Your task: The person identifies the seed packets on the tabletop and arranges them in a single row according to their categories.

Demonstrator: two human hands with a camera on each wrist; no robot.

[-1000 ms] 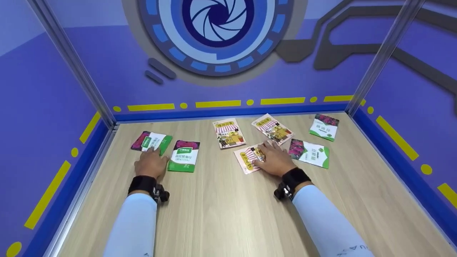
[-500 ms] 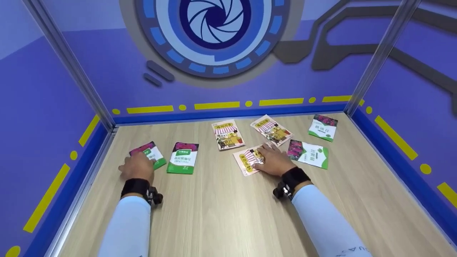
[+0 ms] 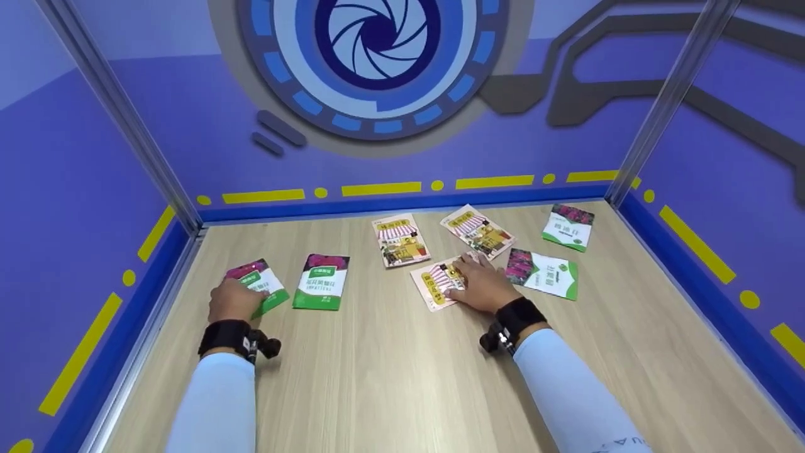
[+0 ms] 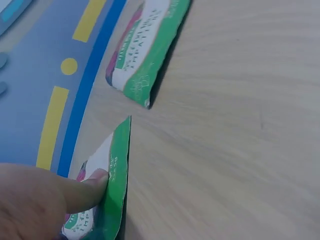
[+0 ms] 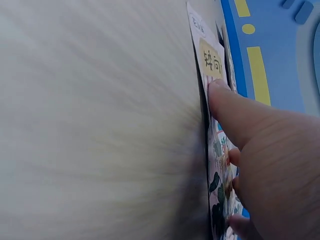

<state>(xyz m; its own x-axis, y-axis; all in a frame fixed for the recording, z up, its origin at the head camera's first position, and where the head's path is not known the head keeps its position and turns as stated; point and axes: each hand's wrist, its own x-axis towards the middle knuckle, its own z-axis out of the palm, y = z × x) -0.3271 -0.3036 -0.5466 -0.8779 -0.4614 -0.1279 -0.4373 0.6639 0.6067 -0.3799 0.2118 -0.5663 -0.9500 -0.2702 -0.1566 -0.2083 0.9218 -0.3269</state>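
In the head view, my left hand [image 3: 233, 301] grips the left green-and-white seed packet [image 3: 272, 290], which lies slanted on the table. In the left wrist view, the thumb [image 4: 90, 192] lies across its printed front; the other fingers are out of sight. My right hand [image 3: 487, 286] rests with spread fingers on a pink-and-yellow seed packet with a striped awning print [image 3: 433, 286]. Its thumb touches that packet near the lettered end in the right wrist view, and more fingertips touch the front. A second green-and-white seed packet [image 3: 321, 283] lies to the right of my left hand.
Two more awning-print packets [image 3: 400, 240] [image 3: 477, 231] lie behind my right hand. To its right are two white-and-green flower packets [image 3: 553, 275] [image 3: 568, 228]. Blue-purple panels [image 3: 188, 138] wall the wooden table [image 3: 371, 377] at the back and sides.
My left hand has shifted left and toward me, from the packet's near edge to its left side. That packet has turned and slid slightly nearer. The right hand stays on its packet.
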